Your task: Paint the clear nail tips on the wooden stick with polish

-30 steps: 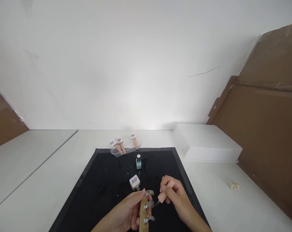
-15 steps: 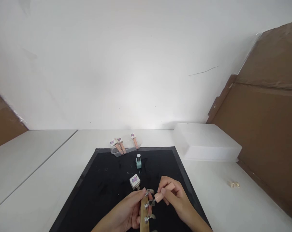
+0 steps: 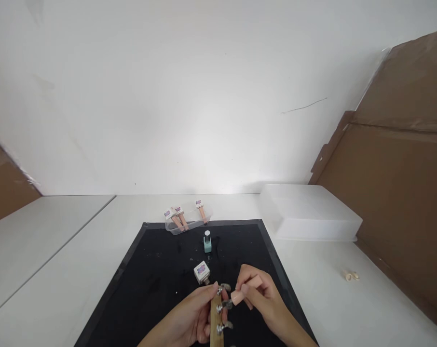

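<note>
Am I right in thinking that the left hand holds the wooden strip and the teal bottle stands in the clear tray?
Not quite: the head view shows the teal bottle standing on the black mat; the left hand does hold the wooden strip.

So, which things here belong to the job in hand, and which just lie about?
Apparently in use:
wooden strip with clear tips, in the left hand
pink brush handle, in the right hand
white labelled bottle

Apparently idle:
teal bottle
pink-capped bottles in the clear tray
white box
cream rings
</note>
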The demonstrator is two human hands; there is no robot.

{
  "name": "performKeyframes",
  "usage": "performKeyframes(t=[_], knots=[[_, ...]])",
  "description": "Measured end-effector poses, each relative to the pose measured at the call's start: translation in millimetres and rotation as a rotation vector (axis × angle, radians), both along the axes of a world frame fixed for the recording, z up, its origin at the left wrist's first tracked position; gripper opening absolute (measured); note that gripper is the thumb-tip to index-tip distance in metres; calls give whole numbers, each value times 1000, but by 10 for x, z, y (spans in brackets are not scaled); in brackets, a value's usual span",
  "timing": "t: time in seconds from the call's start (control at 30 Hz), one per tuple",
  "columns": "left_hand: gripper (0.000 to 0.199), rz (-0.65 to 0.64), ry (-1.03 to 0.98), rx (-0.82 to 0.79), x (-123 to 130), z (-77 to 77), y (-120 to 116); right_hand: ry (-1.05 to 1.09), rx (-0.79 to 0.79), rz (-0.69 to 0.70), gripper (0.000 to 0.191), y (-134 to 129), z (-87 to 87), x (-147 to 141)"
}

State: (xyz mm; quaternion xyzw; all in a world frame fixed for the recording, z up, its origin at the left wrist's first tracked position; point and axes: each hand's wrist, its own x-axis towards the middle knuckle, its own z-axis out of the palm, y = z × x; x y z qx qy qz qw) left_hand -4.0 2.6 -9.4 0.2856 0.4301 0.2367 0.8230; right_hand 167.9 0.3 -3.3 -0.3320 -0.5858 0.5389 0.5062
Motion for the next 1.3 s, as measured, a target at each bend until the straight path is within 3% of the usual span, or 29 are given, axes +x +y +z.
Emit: performKeyframes(t=[0.2, 0.47, 0.67, 1.0, 1.3], knots=[[45, 0, -23, -9, -21, -29, -4, 5, 35, -76, 27, 6, -51, 20], [44, 4, -25, -25, -1, -27, 8, -134, 130, -110, 20, -35, 71, -5], [43, 3, -20, -33, -11, -5, -9, -194, 182, -198, 28, -22, 66, -11], [37, 41, -41, -60, -13, 14, 12, -152, 317, -106, 12, -56, 103, 19], [29, 56, -119, -140, -6, -72, 40, -305, 432, -137, 18, -31, 115, -8]])
